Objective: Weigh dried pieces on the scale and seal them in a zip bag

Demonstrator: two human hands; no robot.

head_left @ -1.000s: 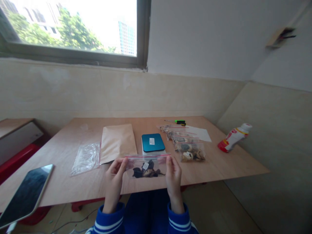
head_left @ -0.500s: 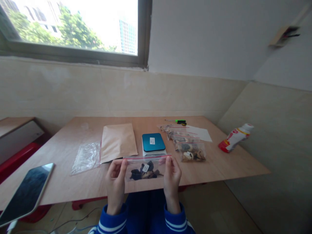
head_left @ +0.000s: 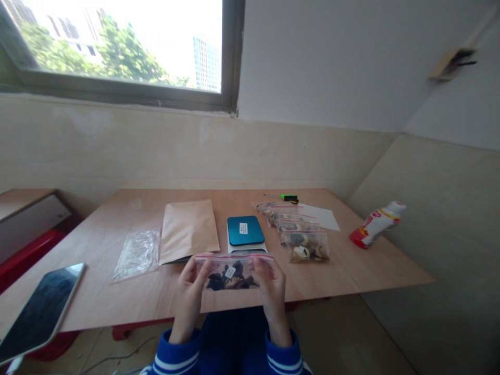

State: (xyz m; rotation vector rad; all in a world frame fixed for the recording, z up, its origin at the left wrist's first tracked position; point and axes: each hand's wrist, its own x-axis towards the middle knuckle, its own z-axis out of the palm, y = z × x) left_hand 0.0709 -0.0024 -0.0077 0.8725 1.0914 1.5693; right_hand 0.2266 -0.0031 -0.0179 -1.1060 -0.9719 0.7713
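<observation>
From the head view, we hold a small zip bag (head_left: 233, 272) of dark pieces just above the near edge of the tabletop (head_left: 351, 265), our left hand (head_left: 190, 291) and right hand (head_left: 269, 287) each pinching an end below its red seal, stretching it flat so the contents show. Behind it sit a teal scale (head_left: 245, 230), a brown envelope (head_left: 189, 229) and filled bags (head_left: 300, 237) toward the right edge.
</observation>
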